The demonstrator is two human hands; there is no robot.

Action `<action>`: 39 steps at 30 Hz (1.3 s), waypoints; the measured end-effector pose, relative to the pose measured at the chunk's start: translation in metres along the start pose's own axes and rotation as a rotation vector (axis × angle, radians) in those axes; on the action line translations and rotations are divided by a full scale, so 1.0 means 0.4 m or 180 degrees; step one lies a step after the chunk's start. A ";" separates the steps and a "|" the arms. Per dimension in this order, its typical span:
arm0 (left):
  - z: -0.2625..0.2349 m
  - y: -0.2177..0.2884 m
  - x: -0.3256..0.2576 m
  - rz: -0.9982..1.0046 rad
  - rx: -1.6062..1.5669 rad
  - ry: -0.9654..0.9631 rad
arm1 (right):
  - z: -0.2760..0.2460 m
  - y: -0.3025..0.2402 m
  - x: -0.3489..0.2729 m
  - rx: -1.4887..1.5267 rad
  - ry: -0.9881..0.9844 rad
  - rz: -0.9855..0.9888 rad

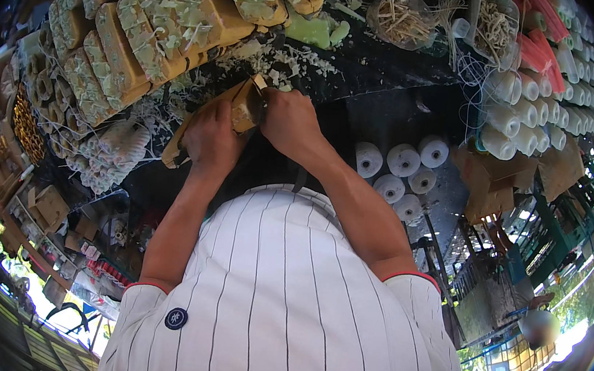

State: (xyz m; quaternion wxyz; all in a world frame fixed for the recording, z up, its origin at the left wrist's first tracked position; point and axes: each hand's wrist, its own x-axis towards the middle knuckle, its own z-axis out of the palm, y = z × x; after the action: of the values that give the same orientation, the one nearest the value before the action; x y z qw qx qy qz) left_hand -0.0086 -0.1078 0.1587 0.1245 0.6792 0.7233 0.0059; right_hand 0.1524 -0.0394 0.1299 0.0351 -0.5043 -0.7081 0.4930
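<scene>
My left hand (213,136) is wrapped round a long yellowish-brown block (235,98), held tilted near the table's edge. My right hand (292,120) is closed at the block's far right end, beside a thin dark-edged piece (257,84); the fingers hide what it grips. Pale wax-like shavings (274,62) lie on the dark table just beyond both hands. Left of them stand several similar yellow blocks (207,10), their tops covered with rough pale green, wax-like material.
Bundles of white candle-like sticks (114,150) lie at left. Clear containers of short pale pieces (402,20) stand at the back. White spools (402,161) sit below the table's right side, near rows of white cylinders (509,122) and a cardboard box (488,182). A person (538,329) is far right.
</scene>
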 end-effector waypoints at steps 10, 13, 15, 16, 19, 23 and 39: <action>0.016 -0.012 0.009 -0.0021 -0.0057 0.0051 | 0.001 0.011 0.004 0.0131 -0.0035 0.0043; 0.006 -0.011 0.020 -0.0072 -0.0013 -0.0068 | -0.007 -0.044 -0.005 -0.0210 -0.0105 0.0249; -0.004 0.002 0.036 -0.0187 0.0121 -0.0209 | 0.003 -0.013 0.035 -0.0150 -0.0179 0.0261; -0.001 -0.002 0.034 -0.0200 0.0110 -0.0186 | -0.005 -0.004 0.039 -0.0141 -0.0174 0.0245; 0.006 -0.020 0.029 -0.0151 0.0054 -0.0092 | -0.009 -0.027 0.004 -0.0256 0.0010 0.0117; 0.006 -0.009 0.012 0.0022 0.0053 -0.0053 | 0.052 0.054 0.080 -0.0385 -0.0360 0.0291; 0.006 -0.018 0.016 0.0006 -0.0056 -0.0015 | -0.062 -0.008 0.066 0.0179 -0.0604 0.0407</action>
State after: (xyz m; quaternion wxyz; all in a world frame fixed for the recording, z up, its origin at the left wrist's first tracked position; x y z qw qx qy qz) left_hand -0.0157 -0.1026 0.1540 0.1322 0.6787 0.7223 0.0107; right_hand 0.1506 -0.0031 0.1331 -0.0494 -0.4984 -0.6604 0.5595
